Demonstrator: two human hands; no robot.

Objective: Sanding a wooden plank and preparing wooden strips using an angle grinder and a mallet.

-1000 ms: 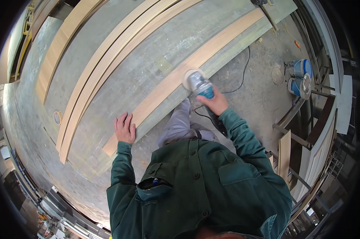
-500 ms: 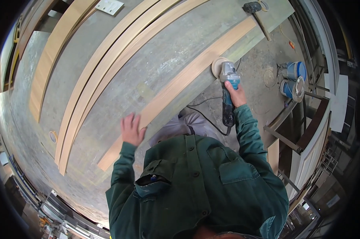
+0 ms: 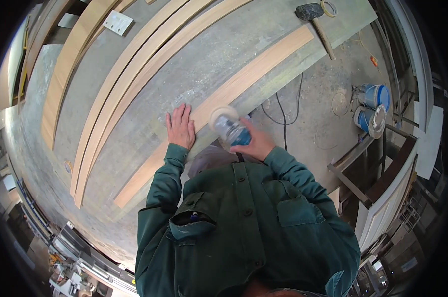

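Note:
A long, flat strip of pale wood [image 3: 259, 73] lies diagonally across the grey workbench [image 3: 164, 106]. My left hand [image 3: 181, 129] rests with fingers stretched out over the strip, its fingertips reaching past the far edge. In my right hand [image 3: 258, 141] is a blue and grey angle grinder [image 3: 237, 134], gripped around its body. The grinder's round, pale disc [image 3: 220, 117] is at the strip's near edge, close to my left hand; motion blurs it, and I cannot tell whether it touches the wood. Hidden under my hand is the rear of the grinder.
Several long wood strips [image 3: 116, 84] lie farther left on the bench. A black-headed mallet [image 3: 321, 33] and a tape roll [image 3: 329, 7] are at its far right. A black cord [image 3: 285, 129] trails on the floor, where two blue-and-white buckets [image 3: 370, 120] stand near a metal frame [image 3: 350, 180].
My right hand has brought the grinder left and nearer my body, from farther along the strip. My left hand has moved up along the strip. The view has shifted slightly.

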